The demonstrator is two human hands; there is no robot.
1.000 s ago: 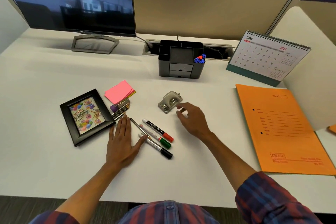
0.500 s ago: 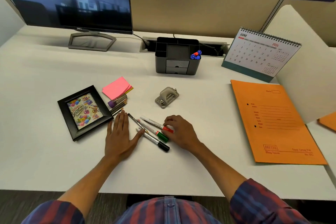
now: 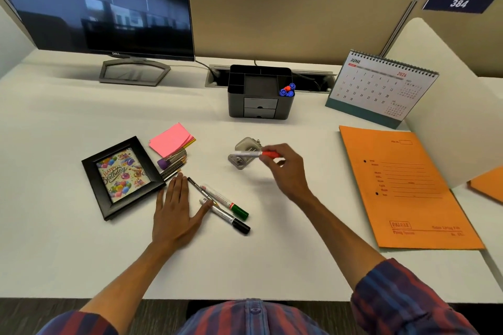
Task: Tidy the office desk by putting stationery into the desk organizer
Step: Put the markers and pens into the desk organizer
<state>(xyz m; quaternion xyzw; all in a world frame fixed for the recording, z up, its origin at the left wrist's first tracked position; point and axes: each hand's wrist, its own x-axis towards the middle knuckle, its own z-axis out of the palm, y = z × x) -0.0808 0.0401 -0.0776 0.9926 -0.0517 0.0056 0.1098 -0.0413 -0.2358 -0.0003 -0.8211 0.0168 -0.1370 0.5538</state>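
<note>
My right hand (image 3: 285, 168) holds a red-capped marker (image 3: 255, 154) level above the desk, in front of a grey hole punch (image 3: 243, 153). My left hand (image 3: 175, 211) lies flat and open on the desk beside a green-capped marker (image 3: 226, 202), a black-capped marker (image 3: 227, 217) and a thin black pen (image 3: 197, 185). The dark grey desk organizer (image 3: 260, 107) stands at the back centre, with blue and red pens (image 3: 287, 90) in its right compartment. A pink sticky-note pad (image 3: 170, 139) and a bundle of pencils (image 3: 174, 163) lie left of the hole punch.
A black picture frame (image 3: 121, 177) lies at the left. A monitor (image 3: 100, 5) stands at the back left and a desk calendar (image 3: 379, 87) at the back right. An orange file folder (image 3: 402, 185) covers the right side of the white desk (image 3: 68, 117).
My right hand went down to the markers, gripped the red-capped one and lifted it up and to the right, toward the hole punch. My left hand stayed flat.
</note>
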